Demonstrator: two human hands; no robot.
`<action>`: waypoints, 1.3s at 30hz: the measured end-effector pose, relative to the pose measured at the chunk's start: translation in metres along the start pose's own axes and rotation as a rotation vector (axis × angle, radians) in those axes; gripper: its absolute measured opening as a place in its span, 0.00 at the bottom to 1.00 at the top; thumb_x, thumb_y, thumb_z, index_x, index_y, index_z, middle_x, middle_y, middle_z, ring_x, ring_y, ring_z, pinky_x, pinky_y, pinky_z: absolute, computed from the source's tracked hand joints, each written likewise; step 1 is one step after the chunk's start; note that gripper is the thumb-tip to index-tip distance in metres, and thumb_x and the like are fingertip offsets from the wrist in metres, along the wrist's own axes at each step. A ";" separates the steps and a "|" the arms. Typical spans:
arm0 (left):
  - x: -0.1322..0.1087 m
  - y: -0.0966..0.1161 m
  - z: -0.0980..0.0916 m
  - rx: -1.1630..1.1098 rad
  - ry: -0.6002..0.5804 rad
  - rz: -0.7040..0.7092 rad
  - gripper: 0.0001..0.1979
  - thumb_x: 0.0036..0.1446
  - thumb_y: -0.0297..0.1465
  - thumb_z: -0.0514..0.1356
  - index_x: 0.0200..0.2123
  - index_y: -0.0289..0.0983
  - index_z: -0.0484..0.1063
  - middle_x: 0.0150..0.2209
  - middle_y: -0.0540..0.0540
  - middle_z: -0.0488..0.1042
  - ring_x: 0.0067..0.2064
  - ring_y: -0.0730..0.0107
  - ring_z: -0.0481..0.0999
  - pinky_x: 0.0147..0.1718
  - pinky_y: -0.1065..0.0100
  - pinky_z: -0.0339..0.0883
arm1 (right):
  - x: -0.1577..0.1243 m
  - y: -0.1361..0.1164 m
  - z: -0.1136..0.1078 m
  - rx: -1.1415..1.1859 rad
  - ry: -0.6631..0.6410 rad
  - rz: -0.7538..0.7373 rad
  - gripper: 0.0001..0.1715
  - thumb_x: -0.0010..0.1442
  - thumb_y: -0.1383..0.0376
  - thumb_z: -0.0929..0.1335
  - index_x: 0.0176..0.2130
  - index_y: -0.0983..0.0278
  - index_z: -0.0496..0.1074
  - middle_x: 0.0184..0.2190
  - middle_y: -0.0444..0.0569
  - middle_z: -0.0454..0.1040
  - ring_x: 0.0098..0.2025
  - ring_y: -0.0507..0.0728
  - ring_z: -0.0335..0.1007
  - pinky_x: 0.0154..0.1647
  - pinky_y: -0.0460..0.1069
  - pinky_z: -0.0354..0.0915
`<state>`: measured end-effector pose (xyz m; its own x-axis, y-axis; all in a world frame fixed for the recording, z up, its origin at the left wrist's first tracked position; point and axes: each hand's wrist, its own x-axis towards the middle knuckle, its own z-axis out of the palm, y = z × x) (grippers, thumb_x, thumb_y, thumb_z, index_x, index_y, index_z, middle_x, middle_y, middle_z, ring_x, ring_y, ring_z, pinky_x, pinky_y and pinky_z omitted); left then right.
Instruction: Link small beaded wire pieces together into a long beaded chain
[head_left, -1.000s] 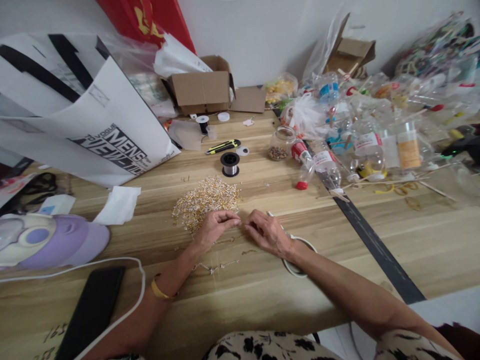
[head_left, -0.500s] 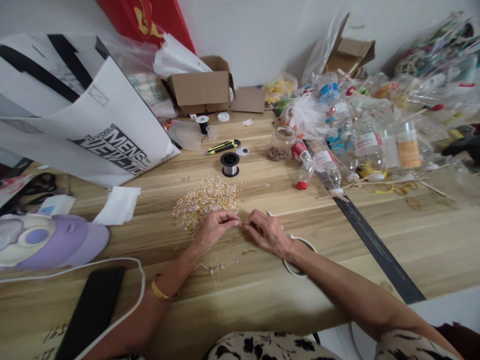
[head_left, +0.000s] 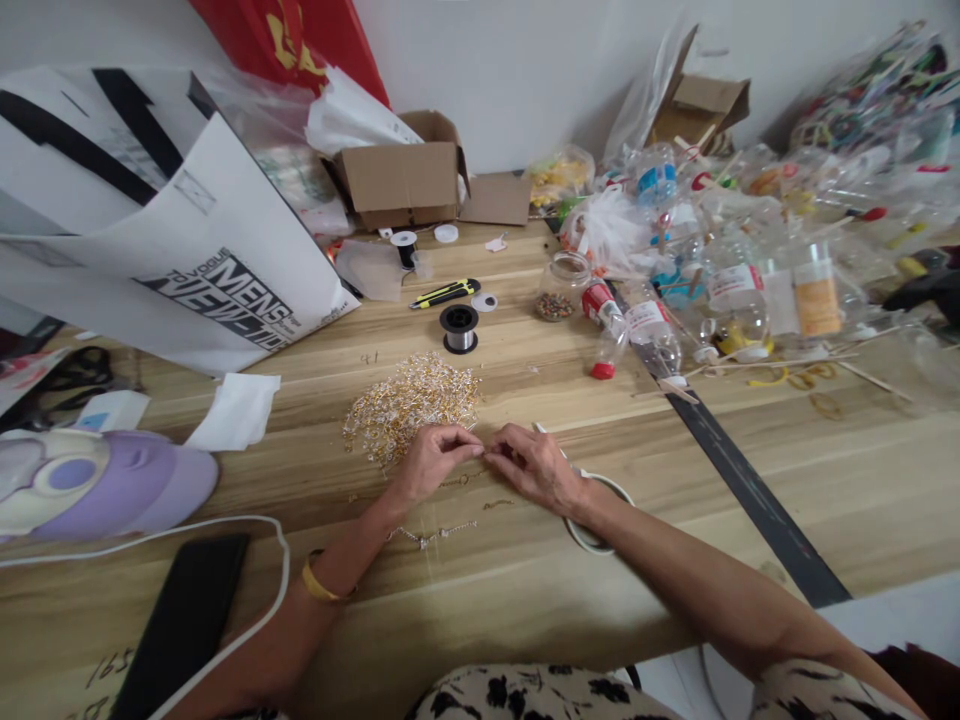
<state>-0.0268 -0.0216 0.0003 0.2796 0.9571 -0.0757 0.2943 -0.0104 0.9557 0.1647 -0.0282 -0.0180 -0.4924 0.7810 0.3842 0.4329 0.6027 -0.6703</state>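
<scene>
My left hand (head_left: 429,462) and my right hand (head_left: 534,466) meet fingertip to fingertip on the wooden table (head_left: 825,480), both pinched shut on something too small to make out. Just beyond the left hand lies a heap of small gold and silver chain pieces (head_left: 409,402). A short finished chain (head_left: 431,534) lies on the table below my hands. My right wrist rests over a white tape roll (head_left: 600,545). A gold bangle (head_left: 319,583) circles my left wrist.
A spool of wire (head_left: 459,328), a yellow box cutter (head_left: 446,292) and a bead jar (head_left: 559,288) sit further back. Plastic bottles (head_left: 720,290) crowd the right. A white bag (head_left: 187,250), a cardboard box (head_left: 401,178), a purple cap (head_left: 105,480) and a black phone (head_left: 184,625) lie left.
</scene>
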 end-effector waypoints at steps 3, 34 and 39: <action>0.000 0.002 0.000 0.058 0.004 0.042 0.06 0.49 0.33 0.64 0.25 0.36 0.77 0.26 0.47 0.79 0.29 0.69 0.74 0.31 0.70 0.67 | 0.000 0.000 0.001 0.004 -0.002 0.007 0.08 0.64 0.62 0.64 0.35 0.63 0.68 0.26 0.44 0.69 0.22 0.48 0.61 0.24 0.44 0.56; 0.000 0.004 0.000 0.260 0.035 0.183 0.06 0.52 0.28 0.62 0.25 0.35 0.76 0.26 0.47 0.76 0.30 0.69 0.73 0.33 0.69 0.65 | 0.001 0.002 -0.002 -0.045 -0.046 -0.025 0.06 0.64 0.66 0.64 0.36 0.64 0.71 0.32 0.48 0.72 0.30 0.51 0.67 0.32 0.46 0.60; 0.000 0.002 -0.002 0.262 0.048 0.197 0.06 0.53 0.29 0.61 0.26 0.36 0.75 0.28 0.47 0.77 0.30 0.69 0.73 0.33 0.69 0.65 | 0.002 0.001 -0.003 -0.081 -0.053 -0.027 0.07 0.65 0.68 0.63 0.36 0.64 0.70 0.32 0.48 0.71 0.32 0.52 0.66 0.33 0.46 0.59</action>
<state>-0.0278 -0.0213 0.0022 0.3134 0.9416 0.1229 0.4655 -0.2652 0.8444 0.1666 -0.0256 -0.0157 -0.5429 0.7558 0.3661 0.4776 0.6364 -0.6057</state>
